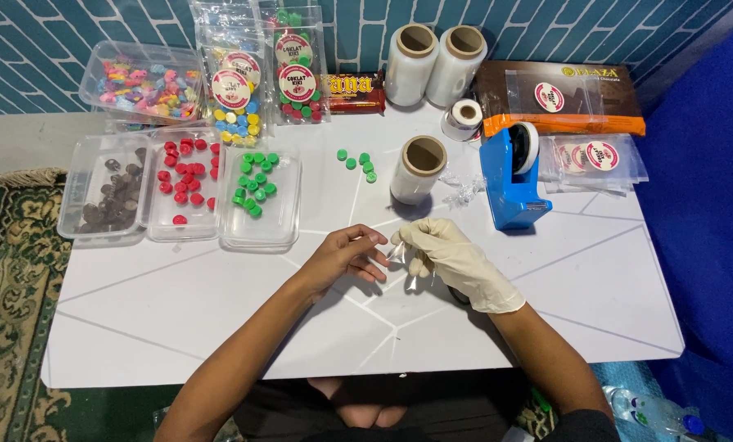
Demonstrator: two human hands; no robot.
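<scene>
Clear plastic, thin and shiny, is what both hands hold: a small see-through bag (399,255), just above the white bench (219,319) near its middle. The left hand (346,258) is bare and pinches one edge of the bag between thumb and fingertip. The right hand (440,250) wears a pale rubber glove and pinches the other edge, with its other fingers curled. It looks like the hands are pulling the bag's mouth open, so the step in hand seems to be getting the bag ready to fill. Nothing shows inside it, though it is small and hard to see. The next move likely calls for a soft pull, so the thin plastic does not rip, and then one free hand to reach for sweets. A few loose green sweets (358,162) lie on the bench beside a roll of clear wrap (419,168). More green ones sit in a clear tray (260,233), next to a tray of red sweets (182,225) and one of brown sweets (104,229). A blue tape holder (509,184) stands to the right, near the gloved hand.
</scene>
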